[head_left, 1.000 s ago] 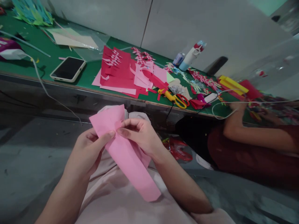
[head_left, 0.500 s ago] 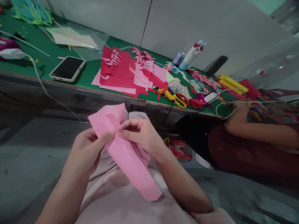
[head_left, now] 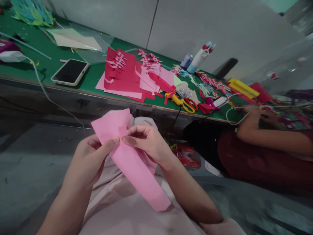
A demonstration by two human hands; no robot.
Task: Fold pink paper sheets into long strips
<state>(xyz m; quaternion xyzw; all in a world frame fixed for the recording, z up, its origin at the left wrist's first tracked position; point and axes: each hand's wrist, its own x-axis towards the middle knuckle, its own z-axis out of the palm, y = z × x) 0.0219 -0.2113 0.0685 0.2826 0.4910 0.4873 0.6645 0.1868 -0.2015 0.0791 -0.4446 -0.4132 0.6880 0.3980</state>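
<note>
A folded sheet of pink paper (head_left: 137, 173) is held above my lap, slanting from upper left to lower right. My left hand (head_left: 94, 156) pinches its left edge, thumb on top and the fingers hidden beneath. On the other side my right hand (head_left: 146, 142) pinches the paper near its middle between thumb and fingertips. Both thumbs nearly meet there, just below a short raised pink flap (head_left: 123, 130). The upper end of the paper spreads wide, while the lower part is a narrower folded strip.
On the green table (head_left: 91, 83) lie a phone (head_left: 70, 72), red paper (head_left: 121, 78), yellow-handled scissors (head_left: 182, 102) and woven paper strips (head_left: 149, 58). A white bottle (head_left: 198, 58) stands by the wall. A cable (head_left: 46, 89) hangs over the edge. To the right, a co-worker's arm (head_left: 271, 138) reaches onto the table.
The narrow pink flap between my thumbs looks shorter now, having slid or folded down toward them. Both hands keep nearly the same place and grip. The co-worker's hands have shifted slightly.
</note>
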